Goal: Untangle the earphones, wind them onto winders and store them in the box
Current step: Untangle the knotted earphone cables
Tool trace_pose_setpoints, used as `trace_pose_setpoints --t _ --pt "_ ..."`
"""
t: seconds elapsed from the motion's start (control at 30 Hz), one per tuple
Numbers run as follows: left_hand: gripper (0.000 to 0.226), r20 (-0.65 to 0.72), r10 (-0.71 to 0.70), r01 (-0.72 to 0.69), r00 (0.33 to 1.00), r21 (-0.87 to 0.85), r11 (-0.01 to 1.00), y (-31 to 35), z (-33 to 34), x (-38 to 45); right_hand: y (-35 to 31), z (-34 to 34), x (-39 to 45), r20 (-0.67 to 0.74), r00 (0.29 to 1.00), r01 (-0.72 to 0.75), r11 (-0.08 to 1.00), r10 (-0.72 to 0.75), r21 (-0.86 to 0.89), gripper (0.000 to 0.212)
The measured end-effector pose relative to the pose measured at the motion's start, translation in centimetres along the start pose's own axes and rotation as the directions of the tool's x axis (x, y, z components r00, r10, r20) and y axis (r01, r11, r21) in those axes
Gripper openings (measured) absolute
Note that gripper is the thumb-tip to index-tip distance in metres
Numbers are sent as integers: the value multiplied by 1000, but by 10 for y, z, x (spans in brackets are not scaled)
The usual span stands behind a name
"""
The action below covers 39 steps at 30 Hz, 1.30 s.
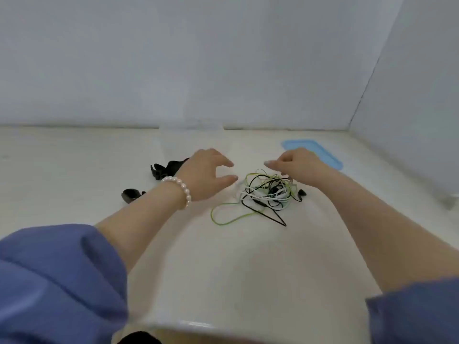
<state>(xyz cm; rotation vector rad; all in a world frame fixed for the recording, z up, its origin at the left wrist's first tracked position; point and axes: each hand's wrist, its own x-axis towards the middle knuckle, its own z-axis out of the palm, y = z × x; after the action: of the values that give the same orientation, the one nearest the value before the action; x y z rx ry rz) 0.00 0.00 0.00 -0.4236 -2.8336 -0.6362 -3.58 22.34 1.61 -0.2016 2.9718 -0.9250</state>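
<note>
Earphones (267,192) lie in one knot of green, white and black cords on the pale desk (223,269), with a green loop and a black loop trailing toward me. My left hand (203,175) hovers just left of the knot, its grip released, thumb and fingers spread in a curve and holding nothing. My right hand (295,161) is over the far side of the knot, fingers bent down toward the cords; I cannot tell whether its grip has a strand pinched or is only touching. A pearl bracelet (177,189) sits on my left wrist, and blue sleeves (57,281) are pushed up both forearms. Black winders (165,168) lie behind my left hand, with another dark piece (130,194) nearer me beside the wrist. A blue lid (323,151) lies flat beyond my right hand.
</note>
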Motion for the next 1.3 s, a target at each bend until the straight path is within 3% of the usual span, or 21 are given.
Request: trace_pose_setpoints --t 0.07,0.13,0.23,0.27,0.37,0.43,0.53,0.67,0.83,1.07,1.13,1.17,1.2,1.23,1.27,1.3 --pt "28 43 -56 67 997 -314 947 9 12 -4 8 -1 -12 97 992 -92 990 82 108 48" --pt "31 125 -112 162 986 -547 821 20 25 -6 15 1 -23 191 979 -115 972 76 204 43" --pt "51 251 -120 273 961 -768 580 21 31 2 12 7 -26 124 992 -30 943 -12 332 30" --pt "61 242 -114 264 964 -788 556 19 31 5 10 10 -26 86 996 0 925 -35 380 28" --pt "83 247 -24 203 969 -734 648 18 28 16 9 15 -25 21 997 58 865 -79 498 27" --pt "73 237 28 158 971 -728 667 22 33 22 11 17 -23 -13 995 89 817 -99 569 28" --pt "40 169 -24 148 985 -775 614 25 37 25 18 8 -16 -70 993 114 772 -90 625 25" --pt "15 162 -139 203 977 -904 377 18 29 28 24 -11 -14 -52 996 93 763 -77 640 15" --pt "18 153 -352 222 923 -961 165 8 24 35 35 -31 -9 -73 996 84 602 -43 794 19" --pt "13 444 -454 448 773 -888 -106 8 29 35 40 -29 -5 149 982 -103 337 -114 936 32" --pt "3 363 -524 387 771 -920 -69 10 30 34 39 -27 -3 138 984 -99 306 -108 947 38" --pt "10 233 -562 317 794 -947 55 10 31 33 38 -25 -2 124 987 -86 328 -98 941 39" --pt "18 34 -551 222 834 -935 278 11 32 31 36 -23 -1 108 990 -67 372 -91 926 40" --pt "25 -165 -454 103 875 -854 510 14 31 28 34 -20 0 93 992 -47 427 -87 903 41" --pt "27 -299 -315 -9 901 -738 675 20 31 25 32 -17 0 83 992 -29 476 -93 879 42" --pt "28 -346 -193 -86 918 -650 755 27 31 22 30 -14 -1 84 991 -17 508 -109 861 42"
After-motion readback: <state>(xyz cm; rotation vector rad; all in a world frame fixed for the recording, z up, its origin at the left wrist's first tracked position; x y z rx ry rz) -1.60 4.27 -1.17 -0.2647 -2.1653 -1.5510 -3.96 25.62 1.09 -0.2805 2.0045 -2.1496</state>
